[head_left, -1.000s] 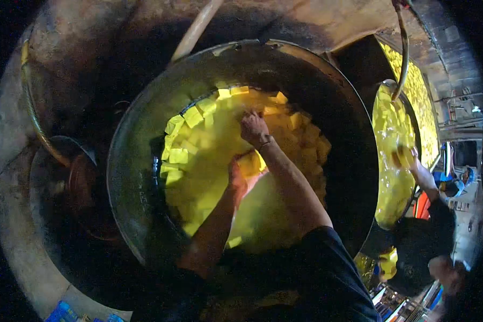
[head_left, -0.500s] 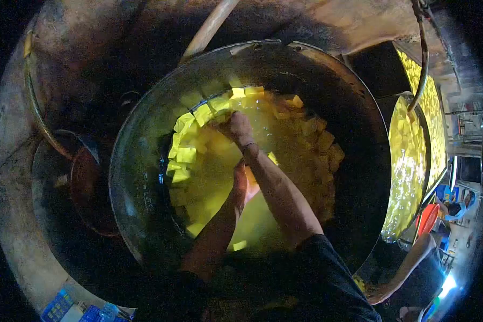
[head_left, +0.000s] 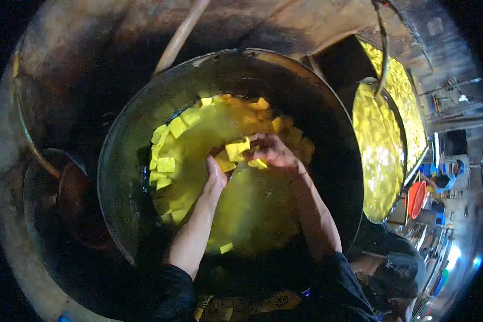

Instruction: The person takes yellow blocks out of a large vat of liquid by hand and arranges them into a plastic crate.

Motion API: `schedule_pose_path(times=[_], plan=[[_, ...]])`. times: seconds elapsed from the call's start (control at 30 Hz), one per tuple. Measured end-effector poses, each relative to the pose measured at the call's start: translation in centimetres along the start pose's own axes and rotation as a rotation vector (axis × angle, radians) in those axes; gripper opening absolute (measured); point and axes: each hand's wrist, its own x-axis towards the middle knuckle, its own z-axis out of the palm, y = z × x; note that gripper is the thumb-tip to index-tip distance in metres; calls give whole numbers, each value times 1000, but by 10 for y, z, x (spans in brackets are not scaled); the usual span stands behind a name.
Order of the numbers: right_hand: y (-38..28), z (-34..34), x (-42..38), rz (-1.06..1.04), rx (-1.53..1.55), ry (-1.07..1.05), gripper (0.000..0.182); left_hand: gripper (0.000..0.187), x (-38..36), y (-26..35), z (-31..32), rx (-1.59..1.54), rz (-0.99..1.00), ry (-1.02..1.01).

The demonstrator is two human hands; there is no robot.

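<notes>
A big dark wok (head_left: pixel 124 214) holds cloudy yellow liquid (head_left: pixel 252 209). Yellow tofu blocks (head_left: pixel 177 127) cluster along its left and far sides, some lying partly under the surface. My left hand (head_left: pixel 216 174) is cupped around several tofu blocks (head_left: pixel 235 152) over the middle of the liquid. Facing it from the right, my right hand (head_left: pixel 273 153) has curled fingers on more yellow pieces (head_left: pixel 258 163). Exactly how many blocks each hand grips is hidden by the fingers. A single loose block (head_left: pixel 226 248) floats near the close side.
Another round pan (head_left: pixel 378 155) full of yellow blocks stands at the right, beside a tray (head_left: pixel 397 86) of more blocks. A person in dark clothing (head_left: pixel 397 268) leans close at the lower right. A red basin (head_left: pixel 416 198) lies beyond. A wooden pole (head_left: pixel 180 37) rises behind the wok.
My right hand has come back from the far-left blocks toward the right, and my left hand has risen from beneath it. Tofu blocks now show between both hands. The view has shifted.
</notes>
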Motion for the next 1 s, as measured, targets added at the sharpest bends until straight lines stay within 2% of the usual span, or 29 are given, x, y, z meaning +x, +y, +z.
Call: schedule_pose_path(times=[0.03,0.07,0.1,0.13,0.17,0.2,0.23,0.27,0.3,0.33,0.37,0.4,0.47,0.5,0.53,0.57,0.63,0.67,0.73,0.83,0.87,0.9,0.93,1.0], plan=[[1,3,-9,-73,66,-26,68,38,-11,3,17,-105,-42,-102],[-14,17,-16,16,-180,55,57,39,3,-7,14,-112,21,-246],[-5,16,-18,-37,-270,60,52,38,24,-17,4,-44,59,-434],[7,11,-22,-88,-360,64,47,38,-1,-10,22,-111,-26,-395],[12,9,-31,-309,-466,90,38,38,-27,-2,41,-182,-108,-349],[-1,19,-41,-313,-475,111,38,37,-37,-4,52,-264,-142,-326],[-23,35,-50,-192,-457,241,37,36,-28,-19,50,-49,108,-409],[-36,47,-58,-69,-434,371,37,36,-26,-27,51,61,225,-464],[-37,54,-66,-99,-252,386,44,36,-24,-35,52,165,347,-506],[-42,60,-73,-101,-253,411,44,40,-31,-33,57,-16,73,-533],[-50,65,-82,-158,-517,469,46,43,-35,-36,61,-191,-206,-545],[-56,68,-89,-208,-782,526,48,43,-40,-45,66,-177,-231,-556],[-47,63,-101,-172,-950,761,66,42,-61,-59,84,-247,-273,-558],[-53,66,-121,-159,-1027,863,75,35,-78,-62,94,-151,-281,-809],[-65,75,-140,-137,-1100,964,84,37,-103,-73,113,-102,-251,-514],[-62,65,-158,-62,-973,860,94,39,-129,-79,130,164,-24,-559],[-57,62,-202,-184,-556,674,87,43,-171,-103,160,353,80,-607],[-71,75,-228,-219,-285,614,84,46,-190,-116,171,277,-44,-589],[-84,102,-291,-180,-76,668,69,55,-242,-133,187,490,-291,-715],[-68,133,-373,-527,-29,942,76,64,-285,-219,190,1066,241,-734],[-42,143,-402,-627,56,1002,75,70,-315,-232,185,1185,412,-819],[-11,153,-432,-697,174,1020,74,83,-328,-247,177,1378,346,-872],[29,162,-458,-743,315,1019,73,85,-334,-254,166,1451,447,-950],[123,161,-493,-670,604,1136,72,85,-323,-251,161,1742,1031,-1050]])
